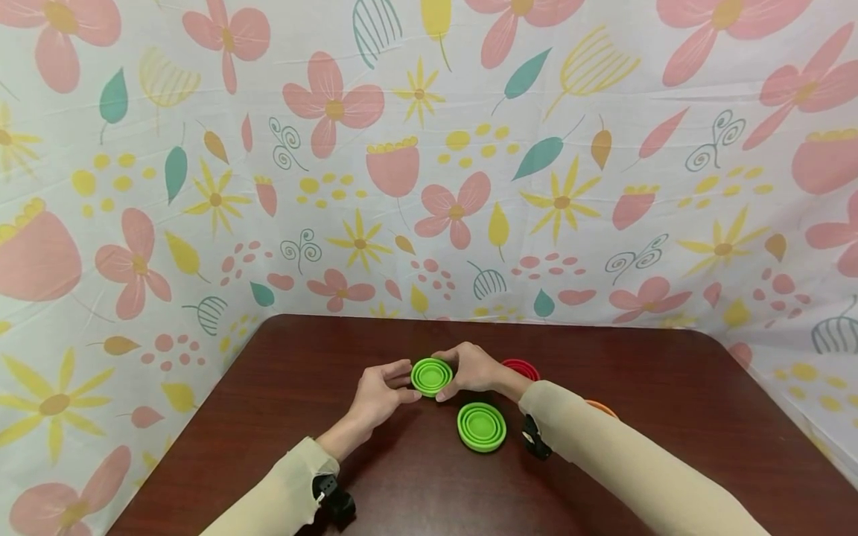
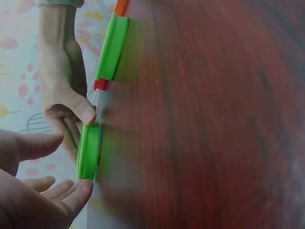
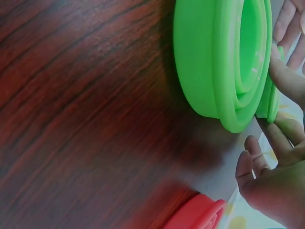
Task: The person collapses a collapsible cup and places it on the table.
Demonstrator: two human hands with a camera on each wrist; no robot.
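Note:
A small green collapsible bowl (image 1: 432,377), folded flat into rings, sits on the table between both hands. My right hand (image 1: 471,368) has its thumb and index finger around the bowl's right side, gripping the rim. From the left, my left hand (image 1: 377,398) reaches in with loosely straight fingers, and a fingertip (image 2: 85,186) is right at the bowl's side in the left wrist view. Closer to me lies a larger green collapsible bowl (image 1: 481,426), also flattened and touched by neither hand; in the right wrist view it partly hides the small one.
A red collapsible bowl (image 1: 520,369) lies behind the right wrist, and an orange ringed piece (image 1: 602,408) is mostly covered by the right sleeve. The dark wooden table (image 1: 302,357) ends at a flower-patterned cloth (image 1: 429,186) behind and at the sides.

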